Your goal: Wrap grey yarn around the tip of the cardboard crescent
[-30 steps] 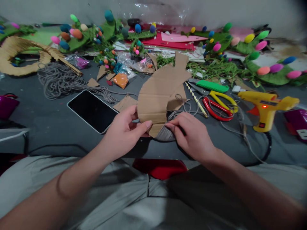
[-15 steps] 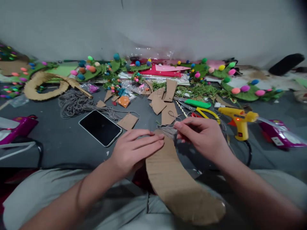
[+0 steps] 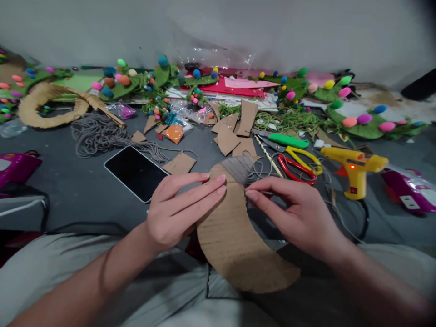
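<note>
A curved cardboard piece (image 3: 235, 236) lies over my lap and the table's near edge. Its far end is wound with grey cord (image 3: 242, 167) in close rows. My left hand (image 3: 182, 204) grips the cardboard at its left edge, with the fingers laid over the top face and the thumb hidden beneath. At the right edge, just below the wound part, my right hand (image 3: 289, 204) pinches the cord between thumb and forefinger. Loose loops of cord trail behind the right hand, near the red-handled scissors (image 3: 296, 170).
A phone (image 3: 134, 172) and a heap of grey cord (image 3: 98, 136) lie to the left. Yellow-handled scissors (image 3: 306, 159), a green cutter (image 3: 289, 140) and a yellow glue gun (image 3: 354, 170) lie right. Cardboard scraps (image 3: 227, 140), a wrapped ring (image 3: 27, 109) and pom-pom leaves line the back.
My right hand has brought the cord down to the cardboard's right edge. The cardboard has turned slightly, and its wound far end now shows more. The view has shifted a little.
</note>
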The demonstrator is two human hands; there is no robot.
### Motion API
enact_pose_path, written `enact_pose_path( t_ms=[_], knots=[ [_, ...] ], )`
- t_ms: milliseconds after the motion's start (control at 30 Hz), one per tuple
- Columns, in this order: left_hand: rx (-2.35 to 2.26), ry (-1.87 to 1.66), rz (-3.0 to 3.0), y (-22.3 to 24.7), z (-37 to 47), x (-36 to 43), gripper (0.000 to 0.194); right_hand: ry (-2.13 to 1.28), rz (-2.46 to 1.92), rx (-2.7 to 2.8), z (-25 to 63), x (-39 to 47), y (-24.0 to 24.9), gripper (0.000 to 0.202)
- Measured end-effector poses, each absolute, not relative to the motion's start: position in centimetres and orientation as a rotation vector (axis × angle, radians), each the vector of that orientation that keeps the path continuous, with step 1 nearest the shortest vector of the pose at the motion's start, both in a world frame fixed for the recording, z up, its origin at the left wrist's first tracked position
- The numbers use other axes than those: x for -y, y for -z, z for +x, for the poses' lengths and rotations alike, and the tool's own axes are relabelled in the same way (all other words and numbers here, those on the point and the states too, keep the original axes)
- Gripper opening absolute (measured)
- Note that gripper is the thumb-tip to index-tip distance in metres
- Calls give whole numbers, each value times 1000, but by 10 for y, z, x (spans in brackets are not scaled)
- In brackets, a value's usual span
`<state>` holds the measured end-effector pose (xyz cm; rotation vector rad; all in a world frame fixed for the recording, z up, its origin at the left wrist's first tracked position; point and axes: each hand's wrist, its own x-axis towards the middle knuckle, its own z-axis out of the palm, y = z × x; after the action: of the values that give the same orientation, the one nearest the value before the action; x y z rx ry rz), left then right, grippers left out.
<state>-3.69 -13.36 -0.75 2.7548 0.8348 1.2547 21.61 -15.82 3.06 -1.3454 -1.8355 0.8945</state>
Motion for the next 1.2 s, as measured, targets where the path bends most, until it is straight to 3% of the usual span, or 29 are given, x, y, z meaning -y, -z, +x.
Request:
enact_pose_path(
  t_ms=[233, 400, 533, 700, 933, 1200],
  knots=[
    [-915, -1217, 2681, 0, -37, 140, 52, -1208, -1316, 1625, 212, 161, -27, 8],
    [-865, -1199, 2285, 5, -25, 136, 44, -1316, -1253, 1487, 213, 151, -21, 11],
    [-906, -1133, 1902, 9, -13, 140, 28, -1236, -1261, 1463, 213, 145, -11, 16],
    [-995, -993, 1622, 16, -2, 151, 24, -1060, -1298, 1549, 210, 145, -4, 14],
    [-834, -899, 912, 20, -1, 141, 35, -729, -1303, 1856, 212, 141, 11, 9],
    [-880, -934, 655, 14, 2, 140, 46, -581, -1256, 1846, 214, 141, 19, 8]
  ],
)
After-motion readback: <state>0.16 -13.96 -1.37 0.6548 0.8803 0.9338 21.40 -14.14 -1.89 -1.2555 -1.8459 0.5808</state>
